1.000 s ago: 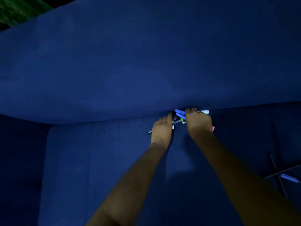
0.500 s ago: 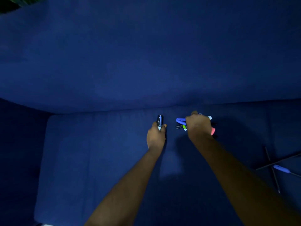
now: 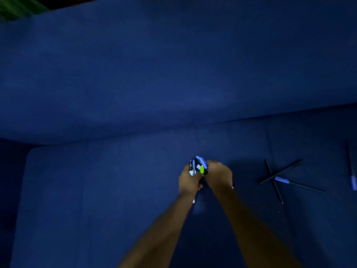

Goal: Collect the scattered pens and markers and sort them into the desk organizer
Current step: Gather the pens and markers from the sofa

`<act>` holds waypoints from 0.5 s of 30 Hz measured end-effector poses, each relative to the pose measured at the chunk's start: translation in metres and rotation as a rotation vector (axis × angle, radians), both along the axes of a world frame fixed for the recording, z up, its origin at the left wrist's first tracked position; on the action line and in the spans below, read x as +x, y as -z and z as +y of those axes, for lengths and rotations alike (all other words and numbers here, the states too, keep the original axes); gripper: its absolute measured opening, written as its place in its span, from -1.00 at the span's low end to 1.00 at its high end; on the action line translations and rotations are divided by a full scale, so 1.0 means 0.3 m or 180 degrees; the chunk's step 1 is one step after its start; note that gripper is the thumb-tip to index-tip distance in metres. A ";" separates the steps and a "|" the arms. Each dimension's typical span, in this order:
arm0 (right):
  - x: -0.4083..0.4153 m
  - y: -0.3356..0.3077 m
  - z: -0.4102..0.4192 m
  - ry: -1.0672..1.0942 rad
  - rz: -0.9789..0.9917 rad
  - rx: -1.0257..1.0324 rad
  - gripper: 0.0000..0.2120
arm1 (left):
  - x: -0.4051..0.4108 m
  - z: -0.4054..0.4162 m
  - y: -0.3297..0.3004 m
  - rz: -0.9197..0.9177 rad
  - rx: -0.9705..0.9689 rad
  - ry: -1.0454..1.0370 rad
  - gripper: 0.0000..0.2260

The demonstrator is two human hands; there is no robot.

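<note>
Blue soft cloth covers the big sofa (image 3: 116,190), and its seat is where all the things lie. Both hands meet near the middle of the seat. The left hand (image 3: 189,180) is closed around one side of a small bunch of pens and markers (image 3: 199,167), and the right hand (image 3: 219,176) is closed around the other side. The bunch sticks up between them, pointing to about 12 o'clock. I can see a blue cap, a green tip and some pale and black parts in it. A tiny pink bit shows under the right hand, but I cannot tell what it is.

At about 3 o'clock from the hands, well apart from them, two thin black pens (image 3: 274,180) lie crossed like an X. A pen with a blue grip (image 3: 283,179) lies over them. At the far right edge lies one more long thin pen with a blue part (image 3: 353,180).

Pens like these look light, hard and smooth, so I think they can slide out of a full fist. A good place to hold them is around the middle of the bunch, all pointing the same way. The crossed ones may roll, so pinching each by its middle seems best.

The seat is soft, so thin pens can sink in a little. The tall sofa back fills the top of the view. The room is very dark, with something green at 11 o'clock. I see no desk organizer.
</note>
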State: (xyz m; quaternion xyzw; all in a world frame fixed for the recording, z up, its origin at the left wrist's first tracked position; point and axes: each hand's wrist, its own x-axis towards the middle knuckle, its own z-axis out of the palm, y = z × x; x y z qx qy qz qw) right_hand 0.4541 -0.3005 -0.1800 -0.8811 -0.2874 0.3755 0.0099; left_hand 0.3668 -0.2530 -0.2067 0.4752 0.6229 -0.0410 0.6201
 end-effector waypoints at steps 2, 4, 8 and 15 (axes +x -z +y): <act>0.019 0.017 -0.032 0.0248 0.0163 0.0164 -0.77 | 0.016 -0.022 0.020 0.0066 0.0244 -0.0027 -0.86; 0.044 0.031 -0.067 0.0679 0.0472 0.0355 -0.79 | 0.041 -0.028 0.043 0.0358 0.0634 0.0315 -0.79; 0.080 0.005 -0.207 0.1500 0.0631 0.0706 -0.78 | 0.109 -0.077 0.038 0.1082 0.1284 0.0974 -0.61; 0.216 -0.085 -0.529 0.2357 -0.0158 0.0805 -0.69 | 0.182 -0.222 -0.018 0.1318 0.1380 0.0862 -0.72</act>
